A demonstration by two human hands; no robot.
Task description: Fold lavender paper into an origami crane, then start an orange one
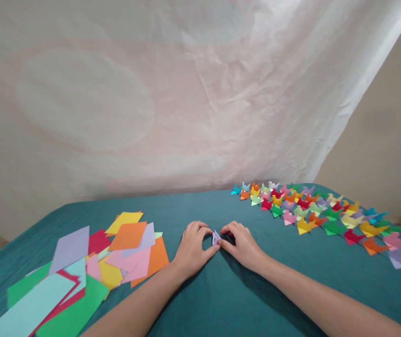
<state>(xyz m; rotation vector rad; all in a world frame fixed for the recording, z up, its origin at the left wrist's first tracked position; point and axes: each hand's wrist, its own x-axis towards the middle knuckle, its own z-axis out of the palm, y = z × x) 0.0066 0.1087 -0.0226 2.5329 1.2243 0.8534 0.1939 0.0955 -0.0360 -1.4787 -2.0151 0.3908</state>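
Note:
A small folded lilac paper piece [216,237] rests on the teal tablecloth [221,299] near the middle. My left hand [192,248] pinches its left side with curled fingers. My right hand [242,243] pinches its right side, fingers bent over it. Both forearms reach in from the bottom edge. Most of the paper piece is hidden between the fingertips.
A loose pile of flat coloured paper sheets [91,267] lies to the left of my hands. Rows of several small folded paper figures [313,210] in many colours run along the right side. A creased pale cloth backdrop [172,103] hangs behind the table.

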